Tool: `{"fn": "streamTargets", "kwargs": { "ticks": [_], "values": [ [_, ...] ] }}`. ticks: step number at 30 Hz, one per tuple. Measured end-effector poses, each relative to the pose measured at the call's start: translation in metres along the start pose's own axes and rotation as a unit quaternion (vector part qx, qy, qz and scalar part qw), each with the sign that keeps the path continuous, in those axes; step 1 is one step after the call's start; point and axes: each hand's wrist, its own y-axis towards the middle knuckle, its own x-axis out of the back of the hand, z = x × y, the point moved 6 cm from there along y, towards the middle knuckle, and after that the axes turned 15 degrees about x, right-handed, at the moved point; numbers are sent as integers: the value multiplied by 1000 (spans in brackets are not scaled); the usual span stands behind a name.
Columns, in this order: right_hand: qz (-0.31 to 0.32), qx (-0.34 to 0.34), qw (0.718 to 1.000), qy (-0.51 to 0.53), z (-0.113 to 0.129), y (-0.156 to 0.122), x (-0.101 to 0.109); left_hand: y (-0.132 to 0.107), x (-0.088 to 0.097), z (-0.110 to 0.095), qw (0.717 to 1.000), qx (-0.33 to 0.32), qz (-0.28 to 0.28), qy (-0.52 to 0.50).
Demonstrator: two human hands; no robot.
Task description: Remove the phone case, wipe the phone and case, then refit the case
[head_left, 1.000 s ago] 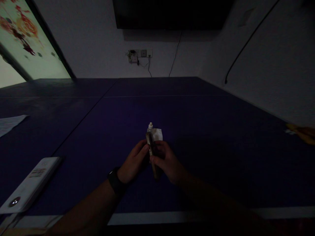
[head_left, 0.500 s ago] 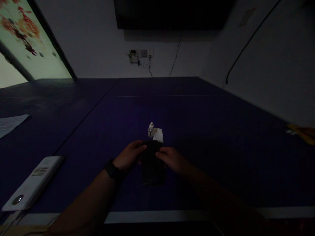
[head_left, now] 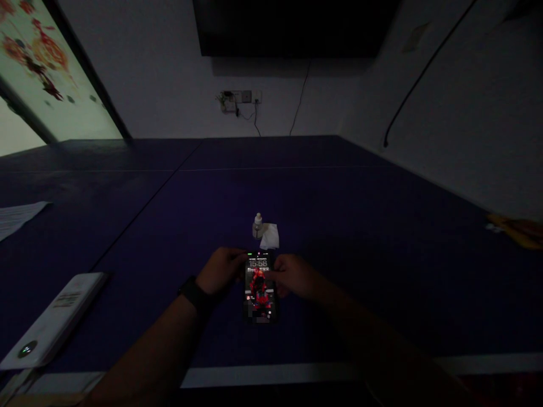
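A smartphone [head_left: 257, 288] with its screen lit, showing the time 15:58 and a red figure, is between my two hands above the dark blue table [head_left: 203, 215]. My left hand [head_left: 220, 269], below a black watch [head_left: 194, 292], is closed on the phone's upper left edge. My right hand [head_left: 292, 275] grips the right edge, its thumb reaching over the screen; its other fingers are partly hidden. Just beyond the phone stand a small clear bottle with a white cap [head_left: 257, 227] and, beside it, a folded white tissue [head_left: 270, 236].
At the left front lies a white power bank [head_left: 57, 319] with a cable. A printed sheet [head_left: 19, 217] is at the left edge, a yellow item [head_left: 517, 230] at the far right. Wall sockets [head_left: 240, 99] and a dark television [head_left: 292, 28] are on the back wall.
The phone's screen was dark and is now lit. The phone has turned slightly and shifted a little left, and my right thumb has moved lower over the screen.
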Motion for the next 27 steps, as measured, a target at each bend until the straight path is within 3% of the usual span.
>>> {"fn": "streamTargets", "kwargs": {
  "ticks": [7, 12, 27],
  "values": [
    [-10, -6, 1000, -10, -1, 1, 2, -5, 4, -7, 993, -38, -58, 100],
    [-12, -8, 1000, -11, -1, 2, 2, -4, 5, -6, 991, -25, -78, 107],
    [2, -4, 1000, -21, -1, 1, 5, -1, 5, 2, 998, 8, -48, 39]
  ]
}}
